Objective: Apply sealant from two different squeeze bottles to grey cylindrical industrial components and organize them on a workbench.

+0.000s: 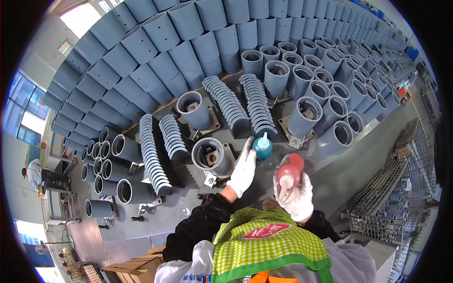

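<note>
My right hand (298, 200), in a white glove, is wrapped round a red squeeze bottle (290, 170), its pale nozzle tilted down toward me. My left hand (244, 170), also gloved in white, reaches forward with fingers stretched out along the left side of a teal squeeze bottle (262, 150). That bottle stands on the grey table with its white nozzle up; whether the fingers touch it I cannot tell. Just left of this hand is a grey cylinder (211, 155) on a metal base plate. Rows of curved grey segments (258, 106) lie beyond the teal bottle.
Stacked grey cylinders (160, 32) form a wall along the far side. More open-topped cylinders (334, 107) crowd the right. Curved segments (153, 153) and lying cylinders (134, 191) occupy the left. Wire cages (382, 188) stand at right, cardboard boxes (137, 266) lower left. A person (35, 174) works far left.
</note>
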Demonstrator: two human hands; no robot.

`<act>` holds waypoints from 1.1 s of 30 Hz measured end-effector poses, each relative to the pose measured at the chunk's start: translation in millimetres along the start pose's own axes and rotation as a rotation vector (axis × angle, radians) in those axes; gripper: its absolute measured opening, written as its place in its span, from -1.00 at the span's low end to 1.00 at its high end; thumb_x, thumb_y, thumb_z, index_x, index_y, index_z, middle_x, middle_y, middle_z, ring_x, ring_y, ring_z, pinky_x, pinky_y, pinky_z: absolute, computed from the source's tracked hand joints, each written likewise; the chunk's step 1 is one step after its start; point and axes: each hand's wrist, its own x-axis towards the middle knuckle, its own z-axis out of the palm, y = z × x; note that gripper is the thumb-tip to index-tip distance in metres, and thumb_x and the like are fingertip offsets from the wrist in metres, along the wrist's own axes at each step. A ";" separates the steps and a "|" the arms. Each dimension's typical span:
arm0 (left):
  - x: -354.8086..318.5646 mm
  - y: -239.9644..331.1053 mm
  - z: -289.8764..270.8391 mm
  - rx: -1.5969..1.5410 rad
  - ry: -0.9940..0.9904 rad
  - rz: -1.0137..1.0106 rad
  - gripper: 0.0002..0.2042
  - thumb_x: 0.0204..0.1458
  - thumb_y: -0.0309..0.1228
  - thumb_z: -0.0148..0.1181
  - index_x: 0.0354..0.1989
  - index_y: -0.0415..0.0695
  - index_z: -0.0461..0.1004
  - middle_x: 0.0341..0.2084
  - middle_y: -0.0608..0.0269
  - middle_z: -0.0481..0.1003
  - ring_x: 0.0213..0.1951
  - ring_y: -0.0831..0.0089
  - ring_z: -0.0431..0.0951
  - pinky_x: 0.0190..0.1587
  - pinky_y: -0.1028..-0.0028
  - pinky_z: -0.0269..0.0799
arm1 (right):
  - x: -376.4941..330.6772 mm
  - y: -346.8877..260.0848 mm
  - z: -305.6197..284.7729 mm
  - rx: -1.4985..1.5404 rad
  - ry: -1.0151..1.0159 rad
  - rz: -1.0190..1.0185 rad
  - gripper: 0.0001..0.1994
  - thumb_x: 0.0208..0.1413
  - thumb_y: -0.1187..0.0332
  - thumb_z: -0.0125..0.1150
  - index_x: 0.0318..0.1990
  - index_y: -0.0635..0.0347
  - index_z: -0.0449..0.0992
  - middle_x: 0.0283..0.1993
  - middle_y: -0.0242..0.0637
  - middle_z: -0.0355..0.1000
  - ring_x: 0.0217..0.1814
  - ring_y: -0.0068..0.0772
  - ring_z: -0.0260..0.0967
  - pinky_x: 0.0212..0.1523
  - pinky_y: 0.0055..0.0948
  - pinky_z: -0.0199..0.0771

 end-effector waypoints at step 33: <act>123.6 43.8 22.7 1.672 -0.959 1.050 -0.85 -0.04 -0.38 0.06 -0.35 -0.11 0.53 -0.53 0.28 0.48 -0.41 0.31 0.49 -0.25 0.37 0.36 | -32.1 -53.4 -10.9 -0.140 -0.209 -0.352 -0.29 0.07 -0.06 0.13 0.30 0.12 0.13 0.14 -0.07 0.32 0.08 -0.02 0.37 -0.01 0.02 0.46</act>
